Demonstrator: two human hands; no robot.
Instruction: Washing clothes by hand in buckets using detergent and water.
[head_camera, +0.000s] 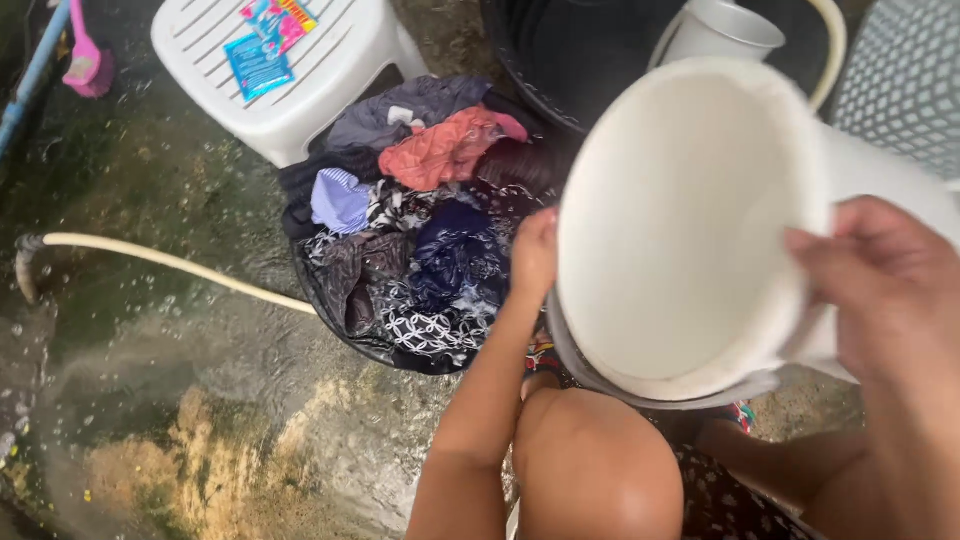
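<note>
I hold a large white bucket (680, 220) tipped on its side, its empty inside facing me. My left hand (533, 255) grips its rim on the left. My right hand (885, 290) grips the rim and wall on the right. Just left of the bucket sits a dark basin (340, 330) piled with wet clothes (420, 230): grey, coral, blue striped, navy and black-and-white patterned pieces. My bare knee (590, 460) is right under the bucket.
A white plastic stool (340, 70) with small detergent sachets (265, 45) stands behind the basin. A cream hose (150, 258) lies on the wet ground (200, 400). A black tub (580, 50), white jug (715, 30), grey basket (905, 80), pink brush (88, 62) sit around.
</note>
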